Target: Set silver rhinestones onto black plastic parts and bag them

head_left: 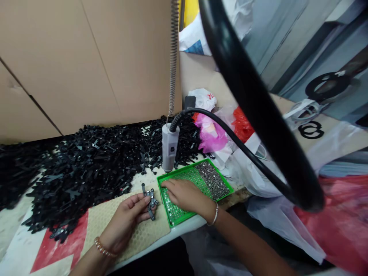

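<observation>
My left hand (133, 212) is closed around a dark grey jointed plastic part (151, 202) with several arms and shiny metal dots at its joints. It is held just above a beige textured mat (123, 234). My right hand (184, 194) reaches over a green perforated tray (172, 222), fingertips bent down near its left side. Whatever those fingertips pinch, if anything, is too small to make out. Small metal pieces (212, 179) are heaped in the tray's right end, and some sit in its holes on the left.
A white electric screwdriver (169, 147) hangs from a coiled spring (173, 57) behind the tray. A large pile of black plastic parts (94, 165) covers the back left. Plastic bags (212, 132) crowd the right. A thick black ring (258, 96) crosses the upper right foreground.
</observation>
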Available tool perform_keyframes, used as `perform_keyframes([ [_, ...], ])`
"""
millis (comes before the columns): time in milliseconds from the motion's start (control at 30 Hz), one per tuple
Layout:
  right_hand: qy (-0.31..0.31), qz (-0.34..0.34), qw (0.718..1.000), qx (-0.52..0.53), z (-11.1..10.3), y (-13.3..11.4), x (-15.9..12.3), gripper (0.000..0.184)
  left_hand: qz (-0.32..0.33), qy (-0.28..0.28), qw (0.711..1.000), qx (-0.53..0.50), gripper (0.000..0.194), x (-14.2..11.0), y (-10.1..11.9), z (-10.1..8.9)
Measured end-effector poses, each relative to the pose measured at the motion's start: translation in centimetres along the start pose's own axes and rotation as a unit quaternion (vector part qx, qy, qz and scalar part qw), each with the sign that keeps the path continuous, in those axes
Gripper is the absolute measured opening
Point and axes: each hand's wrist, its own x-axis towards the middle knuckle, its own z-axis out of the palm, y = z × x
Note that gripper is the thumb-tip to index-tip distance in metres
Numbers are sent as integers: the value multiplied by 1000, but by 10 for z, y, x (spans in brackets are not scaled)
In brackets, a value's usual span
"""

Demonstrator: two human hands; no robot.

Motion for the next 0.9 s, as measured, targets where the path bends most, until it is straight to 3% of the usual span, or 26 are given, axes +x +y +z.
perform_keyframes([
  [200, 21, 2, 999, 30, 0, 6, 2, 36, -4, -15, 1000, 5, 29, 6, -5, -5],
  [433, 14, -5, 1000, -11, 4, 3, 8, 28, 8, -20, 1000, 7, 32, 2, -4, -5],
  [667, 28, -1, 998, 53, -6, 11, 5, 25, 3, -30, 999, 14, 31, 2, -4, -6],
  [900, 13, -22, 1000, -12, 7, 6, 4, 25, 10, -31, 999, 24, 28, 7, -7, -9],
])
